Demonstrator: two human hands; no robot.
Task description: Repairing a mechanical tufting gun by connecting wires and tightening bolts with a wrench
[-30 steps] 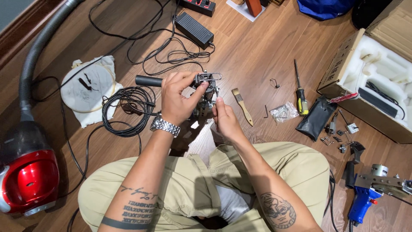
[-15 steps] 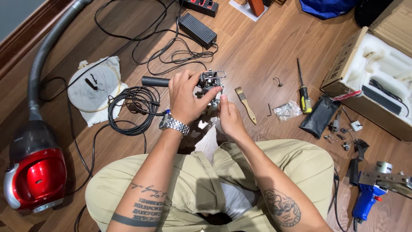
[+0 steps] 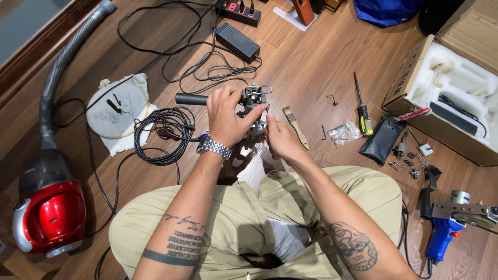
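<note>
I sit cross-legged on a wooden floor. My left hand (image 3: 226,117), with a metal watch on the wrist, is closed around a small dark metal machine (image 3: 253,98) that has a black handle (image 3: 191,99) sticking out to the left. My right hand (image 3: 278,138) is at the machine's lower right side, fingers pinched against it. What the fingertips touch is hidden.
A coiled black cable (image 3: 162,134) and a fabric hoop (image 3: 116,108) lie left, near a red vacuum cleaner (image 3: 48,210). A brush (image 3: 295,126), a screwdriver (image 3: 362,103), a black pouch (image 3: 382,138) and small parts lie right. An open foam-lined box (image 3: 456,93) and a blue power tool (image 3: 450,224) lie farther right.
The view has shifted slightly. Both hands stay on the machine with only small movement of the fingers.
</note>
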